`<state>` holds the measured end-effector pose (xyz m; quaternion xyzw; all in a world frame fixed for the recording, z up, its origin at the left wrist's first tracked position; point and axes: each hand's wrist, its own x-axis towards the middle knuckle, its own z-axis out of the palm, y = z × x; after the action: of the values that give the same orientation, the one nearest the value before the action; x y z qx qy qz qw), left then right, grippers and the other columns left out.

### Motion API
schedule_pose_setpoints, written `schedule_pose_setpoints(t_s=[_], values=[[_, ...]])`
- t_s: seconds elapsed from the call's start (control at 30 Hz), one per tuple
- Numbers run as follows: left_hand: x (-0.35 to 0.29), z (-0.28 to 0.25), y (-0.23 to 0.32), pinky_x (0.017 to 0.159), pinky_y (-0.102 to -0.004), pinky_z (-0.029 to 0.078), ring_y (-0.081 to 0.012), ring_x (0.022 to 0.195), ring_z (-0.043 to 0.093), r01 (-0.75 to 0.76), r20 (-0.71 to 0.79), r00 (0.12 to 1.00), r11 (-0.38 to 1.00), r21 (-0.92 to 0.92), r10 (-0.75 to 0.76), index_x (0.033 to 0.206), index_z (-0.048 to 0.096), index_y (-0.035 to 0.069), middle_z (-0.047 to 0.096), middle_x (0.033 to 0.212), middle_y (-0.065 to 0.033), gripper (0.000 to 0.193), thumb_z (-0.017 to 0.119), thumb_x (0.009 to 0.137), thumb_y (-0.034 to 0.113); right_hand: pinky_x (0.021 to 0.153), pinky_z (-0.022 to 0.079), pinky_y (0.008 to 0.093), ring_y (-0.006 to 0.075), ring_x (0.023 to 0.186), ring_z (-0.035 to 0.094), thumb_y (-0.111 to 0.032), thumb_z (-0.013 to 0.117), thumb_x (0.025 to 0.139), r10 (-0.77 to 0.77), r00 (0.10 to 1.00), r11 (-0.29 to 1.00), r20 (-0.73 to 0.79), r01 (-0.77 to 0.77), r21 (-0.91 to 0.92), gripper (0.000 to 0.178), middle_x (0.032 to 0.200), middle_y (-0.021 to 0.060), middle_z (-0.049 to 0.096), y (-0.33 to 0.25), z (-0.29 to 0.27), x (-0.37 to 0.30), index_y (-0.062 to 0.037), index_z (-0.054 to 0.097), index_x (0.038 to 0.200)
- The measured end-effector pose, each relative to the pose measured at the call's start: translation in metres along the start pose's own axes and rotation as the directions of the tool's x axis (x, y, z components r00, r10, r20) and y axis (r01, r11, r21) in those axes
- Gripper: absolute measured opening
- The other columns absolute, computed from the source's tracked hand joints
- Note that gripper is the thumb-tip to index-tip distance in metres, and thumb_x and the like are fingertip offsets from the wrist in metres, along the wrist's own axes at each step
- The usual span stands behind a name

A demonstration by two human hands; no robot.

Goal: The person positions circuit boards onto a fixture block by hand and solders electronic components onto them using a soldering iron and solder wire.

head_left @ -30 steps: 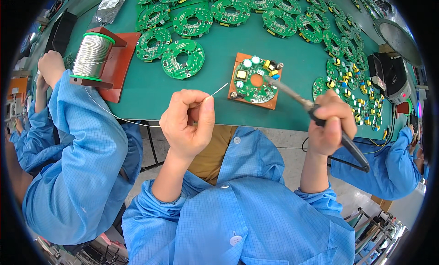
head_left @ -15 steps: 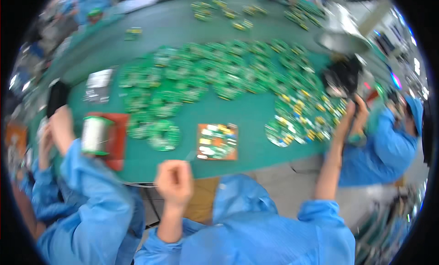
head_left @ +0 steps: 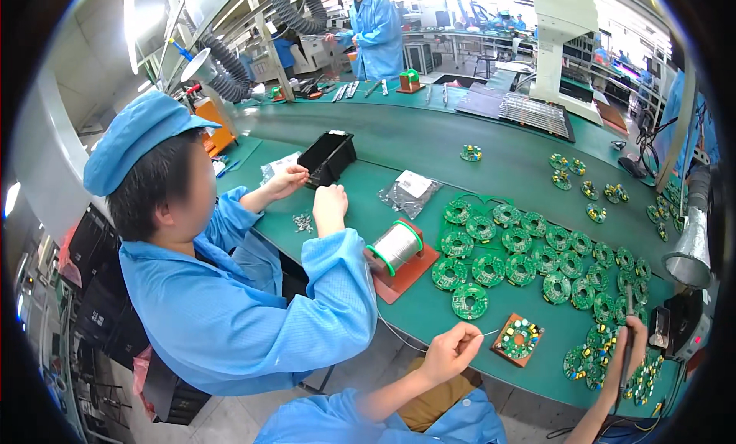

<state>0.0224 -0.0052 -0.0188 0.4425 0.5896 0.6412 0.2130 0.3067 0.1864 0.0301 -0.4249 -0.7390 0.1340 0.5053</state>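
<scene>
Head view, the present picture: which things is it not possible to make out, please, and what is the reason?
All in the head view:
Soldering iron: its tip is too small against the circuit boards to tell contact.
Solder wire: its run from the spool is partly hidden by the co-worker's sleeve.
Left-hand grip: its own fingers hide the palm.
Right forearm: cut off by the lower edge.

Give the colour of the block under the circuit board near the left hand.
Reddish brown; the block shows best in the head view.
</scene>
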Motion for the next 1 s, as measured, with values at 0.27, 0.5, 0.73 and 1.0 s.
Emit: schedule_pose_setpoints(t_s=[0.27,0.5,0.73,1.0], values=[[0.001,0.002,-0.005,0.050,-0.0159,0.035,0.0018,0.058,0.045,0.006,0.001,1.000,1.000,-0.012,-0.006,0.090,0.056,0.000,0.053,0.069,0.0038,0.005,0.057,0.091,0.005,0.062,0.034,0.0261,0.0125,0.068,0.042,-0.005,0.057,0.082,-0.101,0.989,0.965,0.108,0.071,0.253,0.014,0.080,0.0043,0.046,-0.070,0.062,-0.009,-0.0021,0.056,0.095],[0.001,0.002,-0.007,0.049,-0.0166,0.037,0.0007,0.057,0.047,-0.015,0.001,1.000,1.000,-0.011,0.015,0.089,0.057,0.000,0.055,0.069,0.0029,0.005,0.058,0.090,0.005,0.067,0.032,0.0254,0.0135,0.073,0.040,-0.015,0.058,0.082,-0.159,0.975,0.890,0.157,0.073,0.449,0.014,0.080,0.0035,0.044,-0.068,0.074,-0.019,-0.0023,0.055,0.088],[-0.001,-0.003,-0.006,0.050,-0.0189,0.040,-0.0015,0.057,0.050,-0.092,0.009,0.996,0.995,0.027,0.092,0.088,0.059,0.002,0.057,0.069,0.0014,0.004,0.061,0.087,0.005,0.053,0.026,0.0240,0.0107,0.060,0.037,-0.012,0.057,0.078,-0.028,1.000,0.778,-0.006,0.026,0.628,0.010,0.066,0.0026,0.042,-0.061,0.077,-0.040,-0.0019,0.056,0.077],[0.000,-0.002,-0.009,0.054,-0.0163,0.039,-0.0018,0.062,0.048,-0.088,-0.020,0.996,0.996,0.006,0.088,0.088,0.057,0.001,0.057,0.076,0.0001,0.003,0.059,0.087,0.001,0.054,0.027,0.0282,0.0138,0.060,0.035,-0.020,0.056,0.083,0.027,0.987,0.672,0.157,-0.135,0.728,0.024,0.062,0.0029,0.041,-0.057,0.074,-0.067,-0.0026,0.051,0.067]])
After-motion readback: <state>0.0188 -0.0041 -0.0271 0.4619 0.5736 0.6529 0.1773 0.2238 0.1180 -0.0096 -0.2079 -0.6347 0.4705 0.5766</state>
